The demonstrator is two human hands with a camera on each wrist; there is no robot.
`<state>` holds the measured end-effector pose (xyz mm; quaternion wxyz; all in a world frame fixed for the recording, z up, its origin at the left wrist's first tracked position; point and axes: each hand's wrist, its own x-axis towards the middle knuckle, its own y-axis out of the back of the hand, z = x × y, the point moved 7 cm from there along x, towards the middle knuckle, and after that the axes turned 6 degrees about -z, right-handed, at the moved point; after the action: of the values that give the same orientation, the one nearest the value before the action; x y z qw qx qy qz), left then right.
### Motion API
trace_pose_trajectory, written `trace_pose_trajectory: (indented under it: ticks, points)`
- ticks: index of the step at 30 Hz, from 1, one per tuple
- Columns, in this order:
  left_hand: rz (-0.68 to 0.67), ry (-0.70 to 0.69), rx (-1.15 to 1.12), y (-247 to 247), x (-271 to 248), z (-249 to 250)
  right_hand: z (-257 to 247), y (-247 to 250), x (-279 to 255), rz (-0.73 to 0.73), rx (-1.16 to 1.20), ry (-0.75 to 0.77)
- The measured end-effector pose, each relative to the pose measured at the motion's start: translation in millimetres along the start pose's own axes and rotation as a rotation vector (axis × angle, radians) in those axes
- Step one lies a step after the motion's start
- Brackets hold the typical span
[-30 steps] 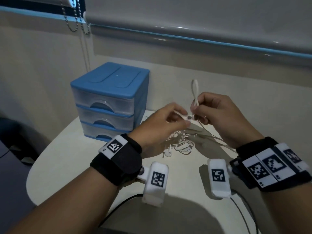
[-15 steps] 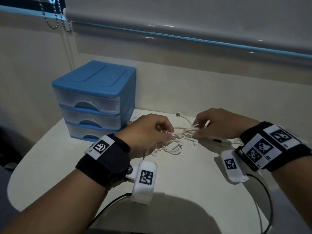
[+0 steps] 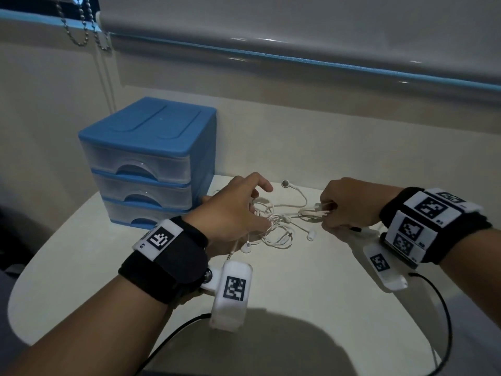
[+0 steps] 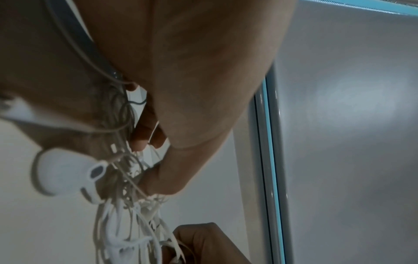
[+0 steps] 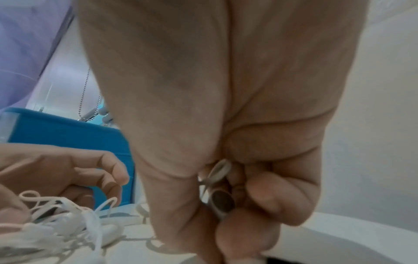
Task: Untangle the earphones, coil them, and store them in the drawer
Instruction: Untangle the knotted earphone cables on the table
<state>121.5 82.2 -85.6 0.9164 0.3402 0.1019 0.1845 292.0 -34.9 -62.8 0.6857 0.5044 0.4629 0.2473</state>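
A tangle of white earphones (image 3: 273,223) lies on the pale table (image 3: 284,289), just right of a blue 3-drawer unit (image 3: 147,164) whose drawers are all closed. The left hand (image 3: 233,213) pinches cords at the knot; the right hand (image 3: 349,204) has its fingers curled around a bundle of cord and an earbud. To untangle well, pull apart gently, feeding loose ends through rather than tightening the knot.
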Motion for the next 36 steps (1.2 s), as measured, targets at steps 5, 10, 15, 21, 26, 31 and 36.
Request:
trace_pose_trajectory:
  ticks: [5, 10, 15, 21, 26, 31, 36]
  points:
    - [-0.023, 0.042, 0.007, -1.6, -1.7, 1.0, 9.2, 23.4, 7.4, 0.162, 0.075, 0.008]
    - [-0.053, 0.053, -0.02, -4.7, 0.5, -1.2, 5.8, 81.3, -7.3, 0.52, 0.215, 0.057]
    - [-0.055, 0.055, -0.002, -4.9, 2.3, -2.7, 8.0, 112.6, -21.9, 0.812, 0.433, 0.092]
    - [-0.047, 0.056, 0.027, -4.1, 4.0, -5.5, 8.9, 127.5, -31.2, 0.992, 0.713, 0.188]
    - [-0.047, 0.046, 0.034, -4.4, 5.2, -5.6, 12.9, 135.7, -37.7, 1.066, 0.944, 0.272]
    - [-0.049, 0.052, 0.023, -5.4, 4.1, -5.0, 19.5, 138.0, -50.0, 1.126, 1.043, 0.232]
    - [-0.065, 0.055, 0.022, -6.4, 3.8, -4.1, 10.9, 164.1, -79.0, 1.259, 1.007, 0.377]
